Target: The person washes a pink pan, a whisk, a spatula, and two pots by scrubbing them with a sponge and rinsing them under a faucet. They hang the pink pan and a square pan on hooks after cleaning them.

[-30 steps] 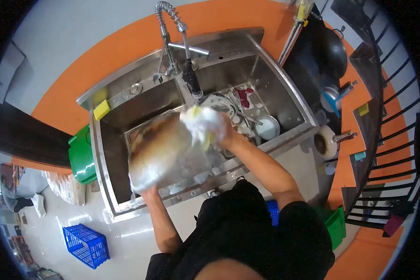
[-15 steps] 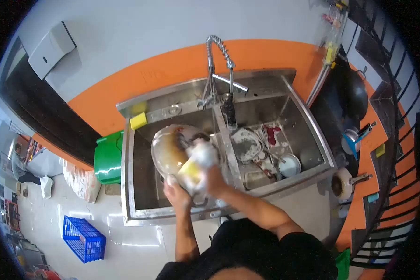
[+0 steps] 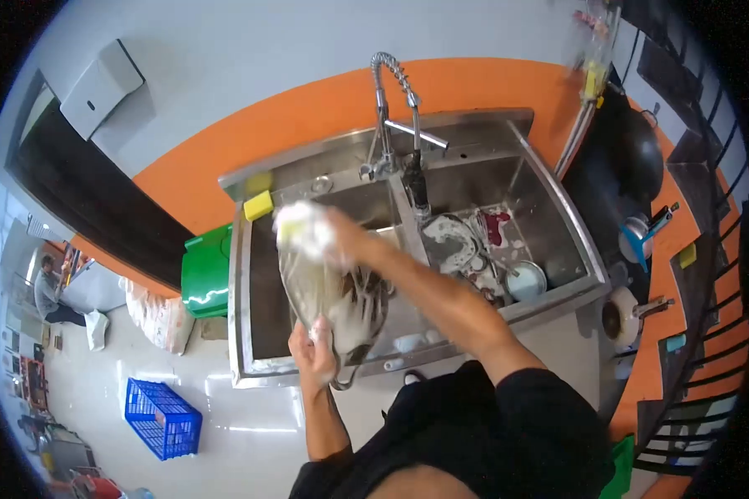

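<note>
A large round metal pan (image 3: 312, 287) with brown staining is held tilted over the left basin. My left hand (image 3: 310, 356) grips its near edge, with the thumb along the rim. A loop like a handle hangs at the pan's near end beside that hand. My right hand (image 3: 329, 237), blurred by motion and covered in white suds, is closed around a foamy yellow sponge (image 3: 291, 228) at the far left edge of the pan. Foam hides most of the fingers.
A second yellow sponge (image 3: 259, 205) lies on the sink's back left rim. The spring faucet (image 3: 383, 116) rises between basins. In the right basin are sudsy dishes and a bowl (image 3: 526, 280). A green bin (image 3: 206, 273) and blue crate (image 3: 163, 418) stand left.
My right hand and the foamy sponge have swept from the pan's right side to its far left edge. The pan has tipped more steeply; my left hand keeps its hold.
</note>
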The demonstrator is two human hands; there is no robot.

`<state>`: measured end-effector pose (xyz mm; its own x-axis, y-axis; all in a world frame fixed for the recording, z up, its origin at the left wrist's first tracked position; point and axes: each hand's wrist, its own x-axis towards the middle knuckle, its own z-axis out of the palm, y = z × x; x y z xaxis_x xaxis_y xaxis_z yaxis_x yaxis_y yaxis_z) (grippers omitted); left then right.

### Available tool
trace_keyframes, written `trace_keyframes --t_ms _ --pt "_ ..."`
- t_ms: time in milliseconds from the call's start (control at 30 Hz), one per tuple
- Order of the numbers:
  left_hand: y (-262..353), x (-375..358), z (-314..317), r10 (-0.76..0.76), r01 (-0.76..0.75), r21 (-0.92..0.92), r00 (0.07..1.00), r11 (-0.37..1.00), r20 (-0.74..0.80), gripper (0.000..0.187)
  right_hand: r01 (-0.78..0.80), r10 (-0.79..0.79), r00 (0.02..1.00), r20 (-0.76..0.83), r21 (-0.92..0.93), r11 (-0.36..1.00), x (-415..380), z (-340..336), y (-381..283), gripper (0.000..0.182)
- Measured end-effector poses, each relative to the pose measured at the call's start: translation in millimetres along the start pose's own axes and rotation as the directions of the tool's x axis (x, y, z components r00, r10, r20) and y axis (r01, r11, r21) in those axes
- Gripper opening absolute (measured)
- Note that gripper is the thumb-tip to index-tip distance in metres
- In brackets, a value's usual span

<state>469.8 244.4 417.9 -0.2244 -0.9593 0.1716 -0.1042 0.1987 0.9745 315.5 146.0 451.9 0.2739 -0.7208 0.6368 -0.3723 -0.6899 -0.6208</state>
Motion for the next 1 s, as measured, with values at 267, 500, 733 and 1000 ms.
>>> trace_keyframes --t_ms 267,500,733,1000 --pt "-33 -24 -15 0.341 -0.312 0.543 0.939 0.779 0.050 0.026 -0.288 0.205 0.954 0.217 0.491 0.822 44 -38 82 0.025" --pt "-11 7 -17 -0.134 0.173 -0.229 0.975 0.958 0.176 0.034 0.136 -0.143 0.982 0.124 0.060 0.989 16 -66 14 0.025" --pt "-7 27 34 0.014 -0.044 -0.382 0.997 0.923 -0.080 0.036 0.028 -0.058 0.919 -0.389 -0.084 0.996 -44 -36 -7 0.029" --pt "-30 32 20 0.516 -0.509 0.083 0.838 0.857 -0.179 0.055 -0.283 0.323 0.933 -0.157 0.231 0.931 -45 -100 93 0.041"
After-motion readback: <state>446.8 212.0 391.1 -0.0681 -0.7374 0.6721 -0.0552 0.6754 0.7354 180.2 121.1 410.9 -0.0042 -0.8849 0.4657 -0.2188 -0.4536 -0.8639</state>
